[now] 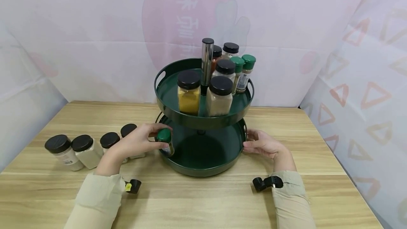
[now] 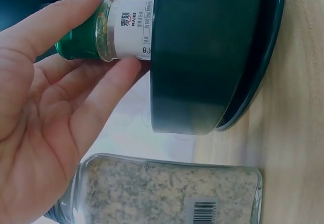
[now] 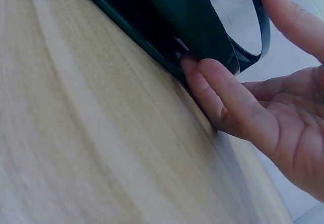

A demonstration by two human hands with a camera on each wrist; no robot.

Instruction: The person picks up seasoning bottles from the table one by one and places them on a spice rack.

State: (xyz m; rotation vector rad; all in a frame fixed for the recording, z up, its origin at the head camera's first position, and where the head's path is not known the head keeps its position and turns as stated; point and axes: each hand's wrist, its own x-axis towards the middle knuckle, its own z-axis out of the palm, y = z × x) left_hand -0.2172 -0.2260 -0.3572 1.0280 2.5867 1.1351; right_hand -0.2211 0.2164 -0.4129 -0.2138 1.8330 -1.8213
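Note:
My left hand (image 1: 140, 139) pinches a small spice jar (image 1: 165, 140) with a green cap between thumb and fingers. The jar stands upright inside the left edge of the lower tray (image 1: 203, 173) of a dark green two-tier rack. In the left wrist view, the tray wall hides the base of the spice jar (image 2: 132, 29), and its white label shows. My right hand (image 1: 262, 144) grips the lower tray's right side by its cut-out handle. The right wrist view has the thumb on the rim and the fingers of the right hand (image 3: 268, 107) against the outer wall.
The upper tray (image 1: 203, 121) carries several spice jars, among them a yellow-filled jar (image 1: 189, 93) and two green-capped ones, around a metal post (image 1: 207, 61). Left of the rack, several black-capped jars (image 1: 87, 151) stand in a row on the wooden table (image 1: 197, 204), close to my left forearm.

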